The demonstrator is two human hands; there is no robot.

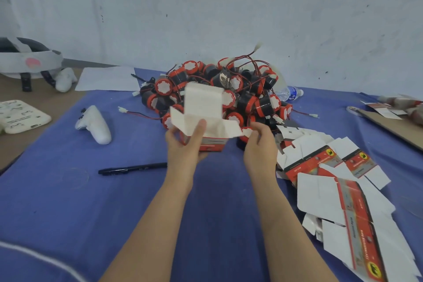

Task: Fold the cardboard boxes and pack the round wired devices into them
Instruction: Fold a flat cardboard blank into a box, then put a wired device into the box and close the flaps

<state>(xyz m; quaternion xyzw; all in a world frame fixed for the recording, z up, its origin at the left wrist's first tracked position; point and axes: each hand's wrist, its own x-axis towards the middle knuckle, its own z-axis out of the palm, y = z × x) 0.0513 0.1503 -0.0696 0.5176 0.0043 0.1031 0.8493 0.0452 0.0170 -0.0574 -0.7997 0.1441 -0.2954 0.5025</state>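
My left hand (186, 144) grips a small red and white cardboard box (203, 119) held upright, its white top flaps standing open. My right hand (259, 144) is beside it at the box's right flap, and its fingers pinch a round black and red device (246, 132) at the pile's near edge. Behind the box lies a heap of round black and red wired devices (251, 94) with red wires and white plugs. Several flat unfolded boxes (338, 194) are spread on the blue cloth to the right.
A black pen (132, 169) lies left of my left forearm. A white controller (95, 125) sits further left, a white tray (21, 115) and a headset (27, 59) at the far left. A water bottle (289, 93) lies behind the heap. Brown cardboard (389, 126) is at the right edge.
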